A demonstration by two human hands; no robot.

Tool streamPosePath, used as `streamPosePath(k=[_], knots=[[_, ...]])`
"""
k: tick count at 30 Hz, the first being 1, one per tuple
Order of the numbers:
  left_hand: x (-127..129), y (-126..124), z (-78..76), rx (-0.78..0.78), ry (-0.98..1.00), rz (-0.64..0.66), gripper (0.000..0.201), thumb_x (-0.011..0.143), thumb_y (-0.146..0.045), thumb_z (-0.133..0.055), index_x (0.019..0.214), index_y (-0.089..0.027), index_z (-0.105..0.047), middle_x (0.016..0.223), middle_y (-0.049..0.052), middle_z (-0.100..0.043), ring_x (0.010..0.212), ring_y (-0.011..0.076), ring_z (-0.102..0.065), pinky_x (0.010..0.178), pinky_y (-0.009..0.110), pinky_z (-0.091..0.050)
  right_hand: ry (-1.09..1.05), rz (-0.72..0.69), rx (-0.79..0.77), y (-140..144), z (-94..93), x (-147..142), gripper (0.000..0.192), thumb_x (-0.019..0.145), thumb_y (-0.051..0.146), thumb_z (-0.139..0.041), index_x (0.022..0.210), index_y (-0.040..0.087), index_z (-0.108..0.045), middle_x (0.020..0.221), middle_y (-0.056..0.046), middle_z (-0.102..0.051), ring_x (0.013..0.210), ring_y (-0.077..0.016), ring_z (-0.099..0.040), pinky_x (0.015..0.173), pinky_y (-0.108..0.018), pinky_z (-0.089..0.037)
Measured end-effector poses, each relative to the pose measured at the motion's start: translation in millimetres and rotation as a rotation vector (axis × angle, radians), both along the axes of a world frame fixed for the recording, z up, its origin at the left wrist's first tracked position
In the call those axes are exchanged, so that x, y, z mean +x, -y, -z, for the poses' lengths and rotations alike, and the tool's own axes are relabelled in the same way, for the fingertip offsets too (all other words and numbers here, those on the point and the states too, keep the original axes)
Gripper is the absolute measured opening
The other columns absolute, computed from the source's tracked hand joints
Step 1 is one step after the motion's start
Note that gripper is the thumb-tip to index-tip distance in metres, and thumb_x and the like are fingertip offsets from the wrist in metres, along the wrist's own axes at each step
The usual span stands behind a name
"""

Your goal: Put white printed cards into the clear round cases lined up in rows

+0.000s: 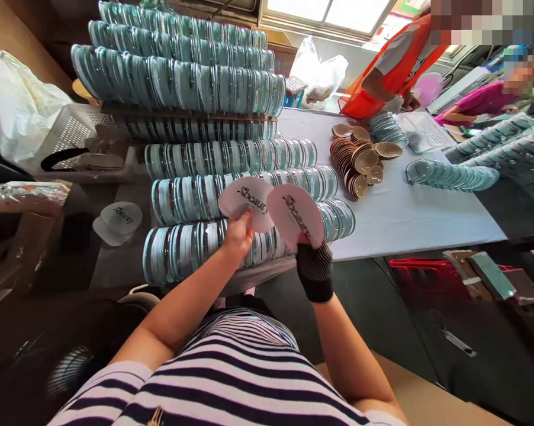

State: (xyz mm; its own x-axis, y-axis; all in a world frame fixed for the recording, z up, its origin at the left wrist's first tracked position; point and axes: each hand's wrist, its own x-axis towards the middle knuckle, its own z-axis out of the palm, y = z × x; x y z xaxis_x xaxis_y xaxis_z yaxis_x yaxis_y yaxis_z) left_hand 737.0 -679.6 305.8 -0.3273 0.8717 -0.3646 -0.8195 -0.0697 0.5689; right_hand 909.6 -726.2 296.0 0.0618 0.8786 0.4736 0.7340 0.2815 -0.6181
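Head view showed the person's two hands raised side by side above the near edge of the counter (427, 219), each pinching its own pale pink disc. The left hand (237, 235), bare, had its fingers closed on the lower rim of the left disc (244, 201), while the right hand (315, 267), in a dark knitted glove, gripped the bottom of the right disc (296, 214). Both discs stood just above the fingers, faces toward the camera, their edges overlapping slightly. Each carried dark script that read "Sbeauty" (the last letters were partly cut off on the left one). A third such disc (122, 216), with the same wording, lay on a small pile well to the left. Behind the hands ran long rows of clear round lids (231, 198) packed on edge, and further right a heap of brown discs (356, 163) rested on the white counter. A person in an orange vest (395, 65) stood at the far end.
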Motion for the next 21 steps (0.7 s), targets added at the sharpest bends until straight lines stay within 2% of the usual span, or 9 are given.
streamPosePath(k=[2,4,7,9,11,15,17,21], knots=[[-10.7,-4.9,-1.8,-0.025,0.039,-0.037,0.033,0.078,-0.009,-0.074,0.108,-0.023,-0.068,0.112,0.004,-0.074,0.112,0.021,-0.066,0.099,0.036,-0.054,0.107,0.039,-0.009,32.6,9.4,20.5,0.051,0.094,0.049,-0.038,0.107,0.014,-0.072,0.087,-0.018,-0.074,0.075,-0.0278,-0.071,0.064,-0.036,-0.055],[-17.9,-7.6,-1.3,-0.032,0.06,-0.028,0.035,0.081,-0.009,-0.071,0.113,-0.023,-0.067,0.115,0.003,-0.073,0.114,0.0202,-0.066,0.1,0.038,-0.053,0.229,-0.03,-0.099,66.9,22.7,32.9,0.05,0.095,0.048,-0.035,0.106,0.018,-0.074,0.078,-0.014,-0.074,0.064,-0.0255,-0.07,0.055,-0.032,-0.051],[-20.4,-7.6,2.4,-0.016,0.067,-0.016,0.036,0.083,-0.007,-0.069,0.114,-0.024,-0.067,0.113,0.002,-0.074,0.115,0.0187,-0.065,0.102,0.037,-0.052,0.371,-0.094,-0.244,96.8,43.5,28.9,0.05,0.097,0.043,-0.029,0.112,0.025,-0.073,0.072,-0.01,-0.074,0.055,-0.0218,-0.067,0.046,-0.029,-0.043],[-19.1,-6.7,4.9,-0.006,0.063,-0.011,0.037,0.081,-0.007,-0.07,0.113,-0.025,-0.067,0.113,0.002,-0.074,0.115,0.0185,-0.065,0.102,0.035,-0.052,0.426,-0.118,-0.315,93.1,52.0,13.7,0.047,0.097,0.04,-0.03,0.118,0.026,-0.07,0.078,-0.009,-0.075,0.06,-0.0204,-0.068,0.048,-0.027,-0.042],[-18.2,-6.4,6.6,0.006,0.062,-0.007,0.039,0.079,-0.006,-0.073,0.113,-0.025,-0.068,0.115,0.002,-0.073,0.116,0.0184,-0.065,0.102,0.034,-0.052,0.467,-0.136,-0.391,73.4,54.3,-5.5,0.042,0.097,0.037,-0.035,0.123,0.024,-0.065,0.085,-0.009,-0.075,0.066,-0.0196,-0.069,0.052,-0.026,-0.04],[-19.7,-8.7,6.8,0.027,0.076,-0.018,0.038,0.081,-0.005,-0.07,0.114,-0.024,-0.067,0.117,0.003,-0.073,0.115,0.0183,-0.065,0.105,0.038,-0.05,0.532,-0.027,-0.527,27.8,50.8,-31.7,0.034,0.096,0.038,-0.043,0.114,0.018,-0.063,0.084,-0.009,-0.073,0.069,-0.0201,-0.068,0.055,-0.026,-0.035],[-21.3,-9.9,5.1,0.009,0.094,-0.015,0.033,0.084,-0.005,-0.067,0.113,-0.022,-0.067,0.116,0.004,-0.073,0.115,0.0191,-0.065,0.107,0.042,-0.048,0.525,0.012,-0.483,18.7,51.8,-34.7,0.032,0.097,0.037,-0.041,0.109,0.016,-0.063,0.087,-0.009,-0.073,0.072,-0.0198,-0.068,0.058,-0.025,-0.036],[-24.4,-10.5,-0.6,-0.055,0.159,0.02,0.029,0.086,-0.006,-0.065,0.111,-0.02,-0.066,0.114,0.005,-0.074,0.114,0.02,-0.066,0.107,0.046,-0.047,0.541,-0.034,-0.364,17.1,57.8,-37.0,0.029,0.097,0.028,-0.04,0.103,0.015,-0.065,0.089,-0.01,-0.073,0.075,-0.0188,-0.068,0.063,-0.025,-0.038]])
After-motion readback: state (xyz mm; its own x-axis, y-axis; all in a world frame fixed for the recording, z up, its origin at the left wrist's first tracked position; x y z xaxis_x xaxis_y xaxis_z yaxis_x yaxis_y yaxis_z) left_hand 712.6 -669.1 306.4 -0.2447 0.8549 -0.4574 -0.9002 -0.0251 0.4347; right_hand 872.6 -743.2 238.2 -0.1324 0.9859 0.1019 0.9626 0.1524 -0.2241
